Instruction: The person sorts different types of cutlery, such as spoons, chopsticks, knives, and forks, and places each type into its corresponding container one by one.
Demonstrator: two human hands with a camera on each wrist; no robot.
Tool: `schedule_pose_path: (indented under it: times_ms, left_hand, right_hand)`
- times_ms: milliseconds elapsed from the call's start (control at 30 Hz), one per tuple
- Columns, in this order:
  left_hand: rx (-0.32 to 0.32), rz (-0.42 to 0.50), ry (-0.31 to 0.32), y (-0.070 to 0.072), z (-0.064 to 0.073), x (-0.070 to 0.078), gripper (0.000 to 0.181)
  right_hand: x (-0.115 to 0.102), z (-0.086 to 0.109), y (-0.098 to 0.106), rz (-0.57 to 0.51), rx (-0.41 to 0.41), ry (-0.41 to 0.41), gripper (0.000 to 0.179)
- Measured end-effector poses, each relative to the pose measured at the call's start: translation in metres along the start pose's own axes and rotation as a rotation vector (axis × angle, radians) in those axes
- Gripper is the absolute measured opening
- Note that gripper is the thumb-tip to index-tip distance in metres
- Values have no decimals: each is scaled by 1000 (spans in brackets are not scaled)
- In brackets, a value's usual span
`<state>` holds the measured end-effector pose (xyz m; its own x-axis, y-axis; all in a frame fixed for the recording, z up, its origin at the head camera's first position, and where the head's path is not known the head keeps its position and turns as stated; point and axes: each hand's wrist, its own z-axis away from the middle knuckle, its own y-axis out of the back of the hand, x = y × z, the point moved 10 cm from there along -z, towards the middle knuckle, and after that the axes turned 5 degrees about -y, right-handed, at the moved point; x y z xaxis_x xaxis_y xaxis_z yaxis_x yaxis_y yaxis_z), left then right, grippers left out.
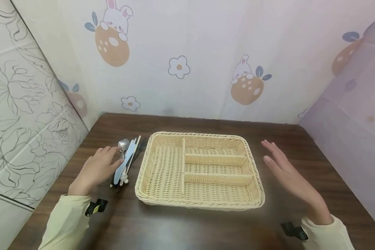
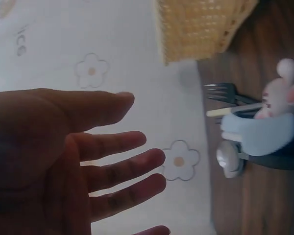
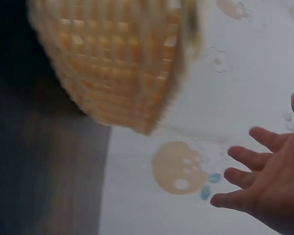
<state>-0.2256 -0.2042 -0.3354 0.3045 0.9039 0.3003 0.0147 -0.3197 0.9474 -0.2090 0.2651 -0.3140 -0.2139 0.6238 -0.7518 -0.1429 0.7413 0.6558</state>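
A pale wicker basket (image 1: 164, 166) with one long compartment on the left and three short ones on the right sits on the brown table, its compartments bare. To its left lies a bunch of cutlery: a spoon (image 1: 123, 144), a light-blue knife (image 1: 124, 165), a cream stick with a white bunny figure (image 1: 124, 179) at its near end, and a dark fork (image 2: 228, 92). My left hand (image 1: 97, 168) hovers beside the bunch with fingers extended, holding nothing. On the basket's other side, my right hand (image 1: 287, 173) is raised with fingers straight and apart from the rim.
Patterned cloth (image 1: 206, 62) with bunnies and flowers hangs behind the table (image 1: 187, 227). A floral-line panel (image 1: 25, 104) stands at the left and a pale cloth (image 1: 359, 114) at the right. Small black wrist cameras sit at both cuffs.
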Motion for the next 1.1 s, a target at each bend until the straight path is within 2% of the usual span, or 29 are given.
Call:
schedule_pose_path:
  times_ms: [233, 400, 500, 600, 733, 833, 933, 1100]
  left_hand:
    - [-27, -25, 32, -23, -13, -14, 31]
    - [-101, -36, 72, -44, -22, -21, 39]
    - [-138, -40, 114, -53, -24, -26, 41]
    - [-155, -44, 143, -59, -25, -30, 38]
    - [-158, -54, 160, -64, -30, -32, 33]
    - [-153, -64, 170, -66, -34, -33, 30]
    - [-160, -70, 184, -68, -37, -35, 28]
    - [-191, -41, 207, -72, -38, -39, 22]
  right_hand:
    - [36, -15, -12, -64, 49, -158, 63]
    - [56, -20, -27, -105, 77, -297, 69]
    - [61, -22, -38, -134, 78, -326, 69]
    - [64, -24, -48, -214, 65, -337, 70]
    - [69, -23, -60, -308, 39, -402, 71]
    - [73, -22, -65, -308, 29, -455, 71]
    - [73, -22, -66, -280, 37, -440, 68]
    - [70, -23, -67, -260, 54, -344, 60]
